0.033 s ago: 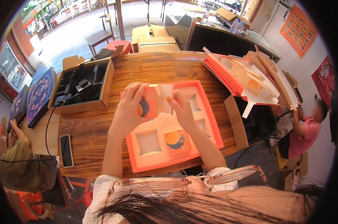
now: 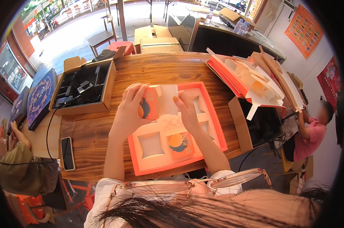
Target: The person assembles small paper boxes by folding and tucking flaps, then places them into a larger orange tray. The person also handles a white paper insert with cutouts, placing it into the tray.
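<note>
A small orange carton with a dark round print is held above the large gift box, its pale inner flap turned out to the right. My left hand is closed round the carton's left side. My right hand pinches the edge of the flap between thumb and fingers. Under both hands lies the shallow gift box, with a coral rim and a cream insert with square recesses. A second small orange carton sits in its near middle recess; the near left recess is bare.
A phone lies at the table's left edge. Behind it stands an open cardboard box of black gear with a cable. Folded orange and white cartons are stacked at the right. One person sits far right; another person's arm is at left.
My right hand has shifted slightly right, and more of the pale flap shows. My left hand and the carton have tilted a little to the left.
</note>
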The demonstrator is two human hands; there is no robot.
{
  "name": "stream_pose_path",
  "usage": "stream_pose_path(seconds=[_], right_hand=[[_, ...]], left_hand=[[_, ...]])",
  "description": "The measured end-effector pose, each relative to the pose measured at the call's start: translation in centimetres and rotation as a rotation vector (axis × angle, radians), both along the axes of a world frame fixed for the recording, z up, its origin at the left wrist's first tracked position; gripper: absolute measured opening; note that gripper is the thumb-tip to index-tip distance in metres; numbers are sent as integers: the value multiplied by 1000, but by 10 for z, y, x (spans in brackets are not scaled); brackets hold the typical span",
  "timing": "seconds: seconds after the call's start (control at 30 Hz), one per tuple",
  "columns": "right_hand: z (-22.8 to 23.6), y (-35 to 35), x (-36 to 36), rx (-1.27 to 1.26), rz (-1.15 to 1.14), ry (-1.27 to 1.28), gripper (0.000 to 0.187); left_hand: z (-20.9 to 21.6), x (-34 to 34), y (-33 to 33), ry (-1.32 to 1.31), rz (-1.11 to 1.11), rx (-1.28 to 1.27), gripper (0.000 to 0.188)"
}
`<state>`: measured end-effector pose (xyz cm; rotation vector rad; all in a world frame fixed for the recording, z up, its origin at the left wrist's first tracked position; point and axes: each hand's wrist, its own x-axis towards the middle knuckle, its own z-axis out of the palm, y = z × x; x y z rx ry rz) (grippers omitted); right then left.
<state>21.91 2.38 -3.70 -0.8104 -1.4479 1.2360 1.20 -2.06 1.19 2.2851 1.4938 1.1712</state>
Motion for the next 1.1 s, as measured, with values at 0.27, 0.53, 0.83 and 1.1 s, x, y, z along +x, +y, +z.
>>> stream_pose_path(seconds=[0.27, 0.53, 0.83, 1.1], right_hand=[[-4, 15, 10, -384, 221, 554, 32], [-4, 16, 11, -407, 399, 660, 33], [-3, 16, 7, -332, 124, 497, 21], [3, 11, 1, -204, -49, 262, 18]], left_hand=[[7, -14, -4, -326, -170, -140, 101], [-1, -14, 0, -260, -153, -161, 104], [3, -13, -2, -209, -103, -189, 102], [4, -12, -2, -156, -55, -167, 103]])
